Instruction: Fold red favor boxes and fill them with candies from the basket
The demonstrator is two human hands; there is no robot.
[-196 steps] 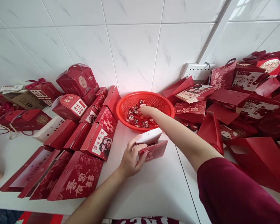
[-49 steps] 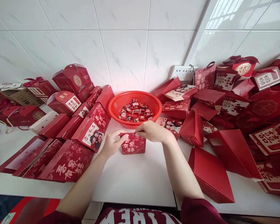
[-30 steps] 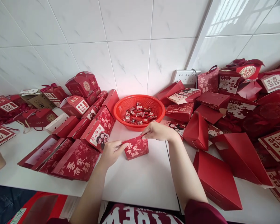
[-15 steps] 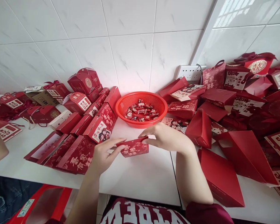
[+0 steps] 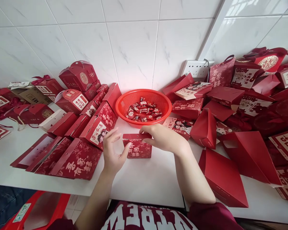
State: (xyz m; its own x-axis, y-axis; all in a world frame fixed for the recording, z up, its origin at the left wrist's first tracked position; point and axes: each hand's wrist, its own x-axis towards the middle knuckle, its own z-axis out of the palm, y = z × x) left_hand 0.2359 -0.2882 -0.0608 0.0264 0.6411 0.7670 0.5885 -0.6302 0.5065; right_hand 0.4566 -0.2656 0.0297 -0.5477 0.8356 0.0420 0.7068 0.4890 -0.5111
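box – matt printed card | basket – glossy plastic mesh

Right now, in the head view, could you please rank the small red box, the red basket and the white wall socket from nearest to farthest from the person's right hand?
1. Small red box: under the right hand, whose fingers grip its top flap.
2. Red basket: just behind, against the wall.
3. White wall socket: farther back, to the right, on the tiles.
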